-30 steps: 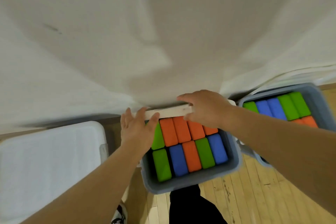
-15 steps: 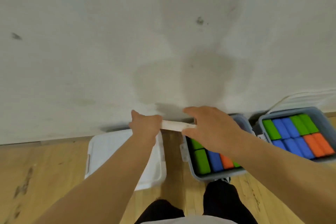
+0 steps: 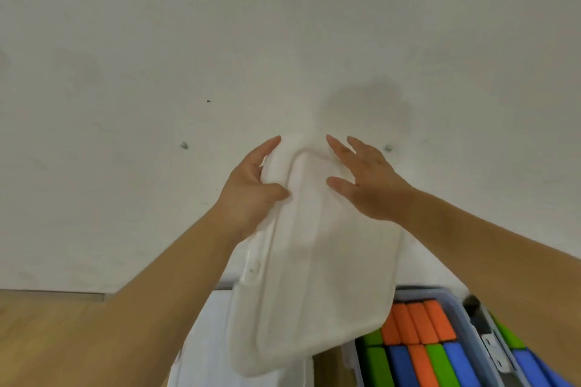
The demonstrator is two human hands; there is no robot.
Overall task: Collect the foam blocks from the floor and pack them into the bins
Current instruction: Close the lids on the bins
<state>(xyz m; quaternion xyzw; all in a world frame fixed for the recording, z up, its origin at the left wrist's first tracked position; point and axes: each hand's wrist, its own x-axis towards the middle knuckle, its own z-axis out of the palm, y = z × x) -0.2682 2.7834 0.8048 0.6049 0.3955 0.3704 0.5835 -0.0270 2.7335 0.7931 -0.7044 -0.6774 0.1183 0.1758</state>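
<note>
Foam blocks (image 3: 418, 342) are lying packed in the grey bin (image 3: 421, 295) just below the white lid (image 3: 314, 276). The left grip (image 3: 251, 188) is clutching the lid's edge; the right grip (image 3: 367, 185), fingers straight, is steadying it, probably to cover them.

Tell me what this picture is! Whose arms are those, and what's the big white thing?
Those are a person's own arms. A camera worn on their head looks down, so you see what they see. The left hand grips the edge of a white lid, and the right hand lies flat against it with straight fingers. Below, on the wooden floor, stands a grey bin packed with orange, green and blue foam blocks. Behind everything is a white wall.
</note>
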